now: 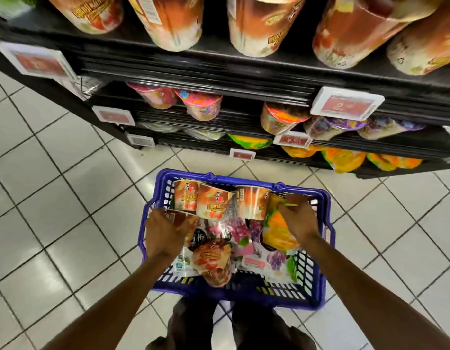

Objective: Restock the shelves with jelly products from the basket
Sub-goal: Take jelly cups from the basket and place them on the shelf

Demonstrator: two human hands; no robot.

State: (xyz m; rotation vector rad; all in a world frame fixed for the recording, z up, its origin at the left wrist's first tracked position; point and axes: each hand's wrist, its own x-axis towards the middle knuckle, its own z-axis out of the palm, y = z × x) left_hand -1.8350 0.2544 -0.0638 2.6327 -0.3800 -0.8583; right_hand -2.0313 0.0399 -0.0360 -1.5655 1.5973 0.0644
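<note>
Both grips down in the blue basket (269, 294), which is sitting on the tiled floor (67, 198) just near of the black shelves (219, 72).

My left grip (163, 236) is curling round the left tub (179, 218) lying against the basket's left wall. My right grip (298, 221) is pinching the top edge of the orange-yellow jelly bag (277, 233), which is standing tilted at the basket's right side. Three orange jelly tubs (214, 203) are lying in a row along the far wall. A fourth tub (214, 263) is resting toward the near wall on flat grape-print bags (267, 258). Matching large tubs (168, 21) are crowding the top shelf, and white price tags (345, 104) are hanging off the shelf edges.
</note>
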